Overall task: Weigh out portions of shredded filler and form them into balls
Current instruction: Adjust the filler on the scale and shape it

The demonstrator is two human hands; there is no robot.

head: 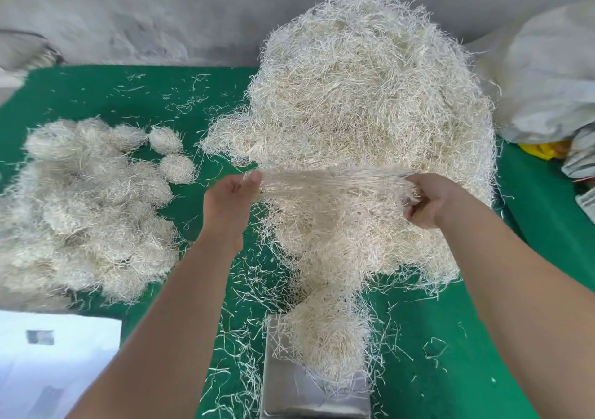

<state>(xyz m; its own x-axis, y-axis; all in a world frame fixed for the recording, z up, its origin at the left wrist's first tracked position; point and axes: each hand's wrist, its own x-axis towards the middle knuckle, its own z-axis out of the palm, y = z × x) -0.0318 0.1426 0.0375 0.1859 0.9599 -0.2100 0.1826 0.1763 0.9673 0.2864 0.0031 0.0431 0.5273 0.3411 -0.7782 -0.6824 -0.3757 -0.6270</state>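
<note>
A tall heap of pale shredded filler [370, 96] covers the right half of the green table [193, 96]. A stretched tuft of filler [331, 186] spans between my hands in front of the heap. My left hand [230, 206] holds its left end with the fingers up and blurred. My right hand [431, 199] pinches its right end. Below them a loose portion of filler [325, 338] lies on the steel scale pan [289, 389]. Several formed balls [90, 206] are piled at the left.
Loose strands [244, 289] litter the green table around the scale. A white sack [547, 73] and crumpled bags with a yellow item [544, 149] sit at the far right. A grey wall [161, 15] closes the back. A pale floor patch [54, 364] shows at lower left.
</note>
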